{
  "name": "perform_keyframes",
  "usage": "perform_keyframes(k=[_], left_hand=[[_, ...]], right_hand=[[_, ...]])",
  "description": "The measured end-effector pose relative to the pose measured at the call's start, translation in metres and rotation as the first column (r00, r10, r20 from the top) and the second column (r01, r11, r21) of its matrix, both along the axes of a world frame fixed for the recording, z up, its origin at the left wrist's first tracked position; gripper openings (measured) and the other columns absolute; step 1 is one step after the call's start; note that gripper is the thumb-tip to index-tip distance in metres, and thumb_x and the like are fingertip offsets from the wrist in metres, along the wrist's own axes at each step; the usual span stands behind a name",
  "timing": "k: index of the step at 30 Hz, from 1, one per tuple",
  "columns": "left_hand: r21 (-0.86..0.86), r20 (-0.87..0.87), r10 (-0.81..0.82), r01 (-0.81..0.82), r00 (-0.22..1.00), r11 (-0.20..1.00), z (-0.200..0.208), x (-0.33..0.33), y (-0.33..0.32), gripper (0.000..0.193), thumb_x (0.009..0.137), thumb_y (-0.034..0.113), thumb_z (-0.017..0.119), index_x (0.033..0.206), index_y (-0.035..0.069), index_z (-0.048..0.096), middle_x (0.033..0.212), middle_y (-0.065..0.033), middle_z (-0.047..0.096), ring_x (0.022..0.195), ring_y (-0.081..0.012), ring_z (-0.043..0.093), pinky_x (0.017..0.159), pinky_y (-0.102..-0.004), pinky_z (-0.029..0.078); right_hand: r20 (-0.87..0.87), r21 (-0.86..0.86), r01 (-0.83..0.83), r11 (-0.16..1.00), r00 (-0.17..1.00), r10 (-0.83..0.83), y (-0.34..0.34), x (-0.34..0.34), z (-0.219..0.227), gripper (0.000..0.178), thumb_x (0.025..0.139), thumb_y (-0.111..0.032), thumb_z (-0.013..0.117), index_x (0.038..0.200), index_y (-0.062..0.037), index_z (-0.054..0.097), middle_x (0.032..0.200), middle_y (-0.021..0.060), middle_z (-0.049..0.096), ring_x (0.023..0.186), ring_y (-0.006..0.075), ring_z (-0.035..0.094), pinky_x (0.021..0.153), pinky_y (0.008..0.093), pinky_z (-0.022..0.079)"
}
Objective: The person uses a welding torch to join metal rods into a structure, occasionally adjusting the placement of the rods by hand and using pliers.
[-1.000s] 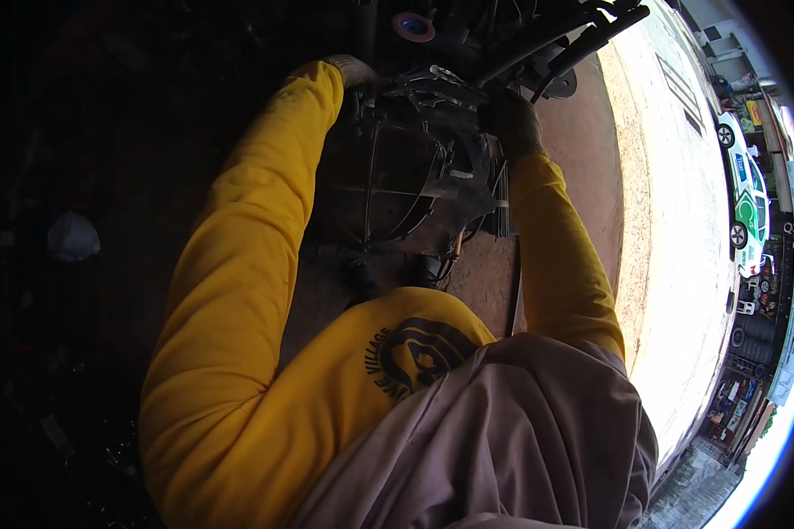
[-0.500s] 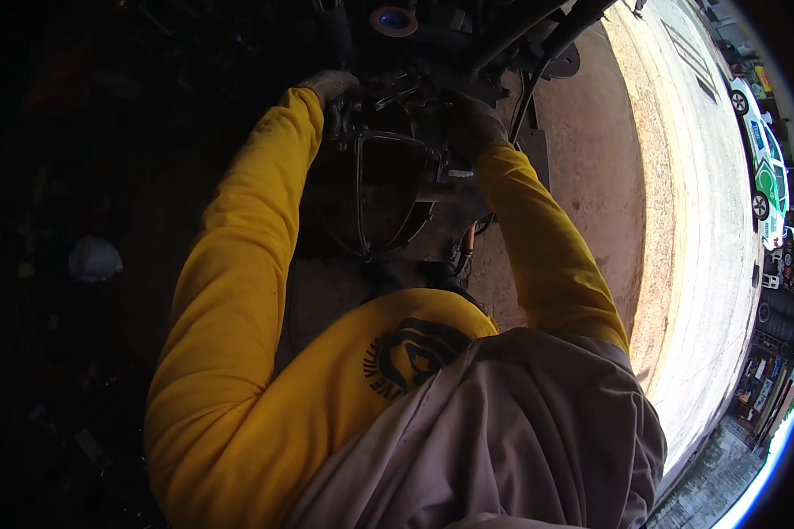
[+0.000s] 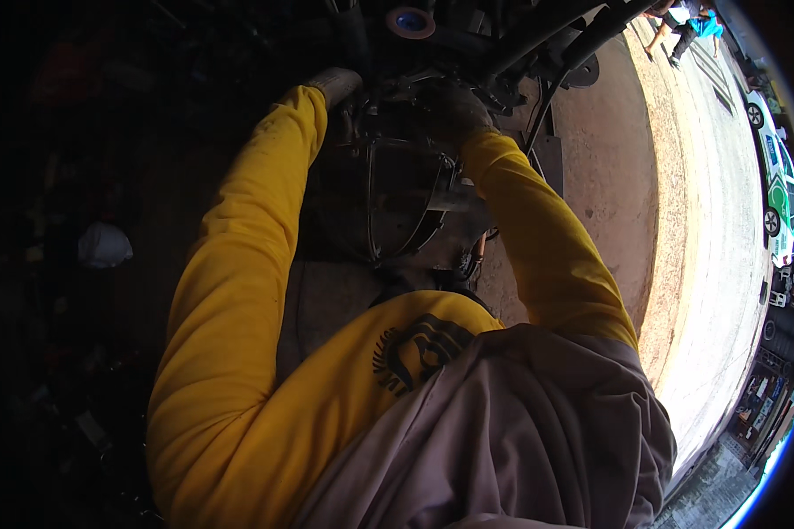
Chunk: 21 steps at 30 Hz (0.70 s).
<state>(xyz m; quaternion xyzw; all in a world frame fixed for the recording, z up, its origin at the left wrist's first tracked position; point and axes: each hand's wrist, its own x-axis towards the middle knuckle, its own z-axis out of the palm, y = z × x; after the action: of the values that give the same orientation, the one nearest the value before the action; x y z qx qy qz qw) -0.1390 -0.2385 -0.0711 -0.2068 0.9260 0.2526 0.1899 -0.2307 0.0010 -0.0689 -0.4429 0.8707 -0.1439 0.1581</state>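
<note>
Dark metal frame [image 3: 370, 198], thin-barred, curved; left hand [image 3: 337, 85], right hand [image 3: 456, 111] at top, openness, hold unclear.

Long yellow sleeves [image 3: 225, 291], dark chest print [image 3: 426, 351] (roughly rounded), mauve-brown cloth [image 3: 503, 423]

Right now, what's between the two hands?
Head view: dark metal parts lie between left hand and right hand; too dim to identify further.

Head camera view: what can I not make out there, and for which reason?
In the head view:
Left hand: fingers and any hold, lost in shadow.
Right hand: fingertips and any hold, lost in shadow near metal tubes.
Pale object at left: too dim to identify.
Bystanders: upper parts, cut off by the top edge.
</note>
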Motion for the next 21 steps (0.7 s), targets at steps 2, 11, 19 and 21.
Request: perform_keyframes(k=[2,11,19,21], left_hand=[[-0.022,-0.047,0.022,-0.023,0.999,0.999,-0.010,0.010,-0.012,0.032,0.092,0.028,0.062,0.114,0.007,0.074,0.106,-0.0133,0.073,0.096,-0.0293,0.069,0.093,-0.0405,0.051],[0.268,-0.508,0.570,-0.511,0.646,0.817,0.060,0.062,-0.003,0.039,0.092,0.033,0.069,0.117,0.003,0.067,0.104,-0.0090,0.070,0.099,-0.0218,0.064,0.088,-0.0383,0.050],[-0.877,-0.467,-0.852,0.001,0.238,0.481,0.107,0.056,0.014,0.025,0.092,0.008,0.068,0.116,0.014,0.071,0.110,-0.0056,0.065,0.095,-0.0195,0.067,0.075,-0.0315,0.061],[-0.925,-0.364,-0.897,0.014,0.251,0.379,0.106,0.039,0.012,0.025,0.093,0.013,0.069,0.118,0.014,0.071,0.112,-0.0061,0.066,0.095,-0.0201,0.068,0.074,-0.0321,0.061]], right_hand=[[0.012,-0.070,0.001,0.998,1.000,0.000,0.002,-0.003,-0.010,0.042,0.094,-0.037,0.061,0.129,-0.0141,0.069,0.132,0.0149,0.067,0.123,0.0368,0.062,0.105,0.0458,0.050],[0.059,-0.034,-0.005,0.999,0.998,0.007,0.001,-0.014,-0.020,0.046,0.092,-0.044,0.064,0.128,-0.0153,0.071,0.134,0.0150,0.066,0.124,0.0343,0.062,0.109,0.0438,0.049],[0.274,-0.417,0.241,0.876,0.953,-0.132,0.054,-0.018,0.005,0.034,0.098,-0.033,0.065,0.125,-0.0140,0.071,0.126,0.0109,0.070,0.116,0.0296,0.067,0.098,0.0383,0.052],[0.291,-0.377,0.260,0.889,0.944,-0.153,0.069,-0.013,0.011,0.034,0.098,-0.033,0.065,0.125,-0.0138,0.071,0.127,0.0106,0.070,0.116,0.0295,0.067,0.099,0.0380,0.052]])
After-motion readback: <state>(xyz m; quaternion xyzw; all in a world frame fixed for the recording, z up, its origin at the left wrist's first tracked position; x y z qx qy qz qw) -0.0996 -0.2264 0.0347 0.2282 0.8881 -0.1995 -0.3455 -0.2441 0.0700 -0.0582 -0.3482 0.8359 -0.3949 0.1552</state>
